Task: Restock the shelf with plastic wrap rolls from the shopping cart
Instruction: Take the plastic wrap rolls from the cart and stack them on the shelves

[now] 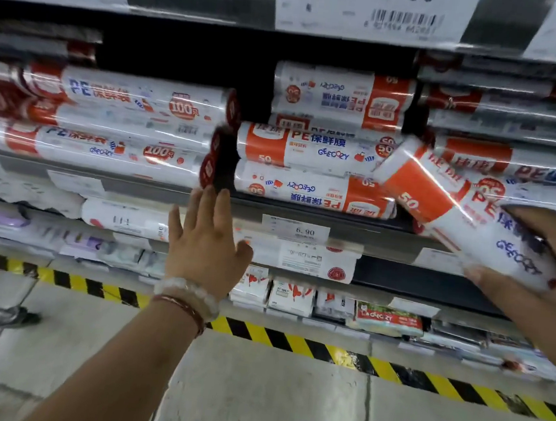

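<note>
Right hand [542,269] grips a plastic wrap roll [457,207] near its lower end, thumb under and fingers curled over the top, with the roll tilted so its orange-banded end points up and left toward the shelf. That end sits just beside the stacked short rolls [315,166] in the middle bay, probably so it can be slid in end-first or laid on top of them; whether it already touches the stack cannot be told because of blur. Left hand [208,234] is held flat, fingers straight and slightly spread, holding nothing, fingertips at the front lip of the shelf [156,190] just below the gap between the long 100-count rolls [115,123] on the left and the short 50-count stack. Judgement: the flat hand is placed there to steady or push back neighbouring rolls so they do not slide forward while the new one goes in. Stock lies horizontally, labels outward, and the held roll carries the same orange band and "50" marking as the middle stack, so that bay is its likely destination. Dark free space shows above the middle stack. A price tag [297,229] reading 6.90 hangs below this bay. The shopping cart is not identifiable; only a wheel-like object shows on the floor at left. Risk: round rolls may shift when nudged.
</note>
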